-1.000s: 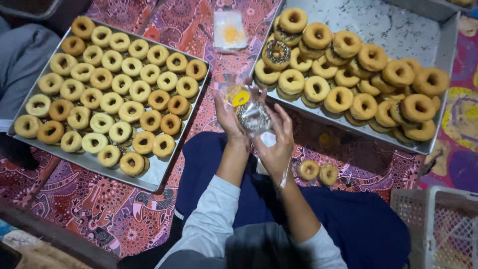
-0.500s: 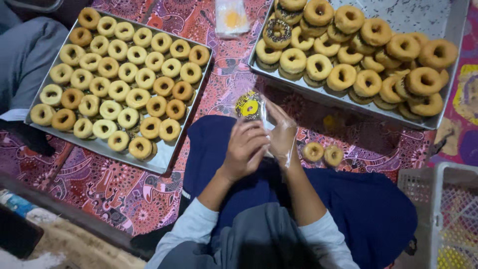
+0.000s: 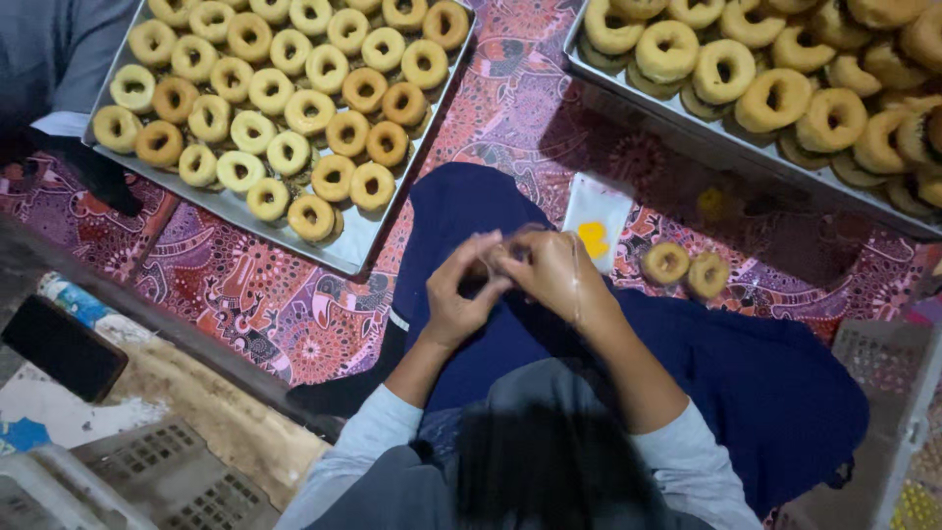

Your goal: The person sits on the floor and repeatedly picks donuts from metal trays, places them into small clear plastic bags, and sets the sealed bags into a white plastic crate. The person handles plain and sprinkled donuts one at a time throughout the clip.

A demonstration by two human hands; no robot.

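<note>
Over a lap draped in dark blue cloth (image 3: 746,383), a seated person is bringing both hands together. Their left hand (image 3: 459,294) is curling its fingers inward and pinching something small, and their right hand (image 3: 554,275) is closing around the same spot, fingertips meeting the left's; what they are gripping is too hidden to tell, though a thin clear film is trailing down the right wrist. Just beyond the hands, a small clear packet with a yellow spot (image 3: 597,218) is lying on the patterned purple mat (image 3: 294,314). Two loose doughnuts (image 3: 685,270) are sitting beside it. A metal tray of doughnuts (image 3: 355,250) is resting far left, another heaped tray (image 3: 677,113) far right.
</note>
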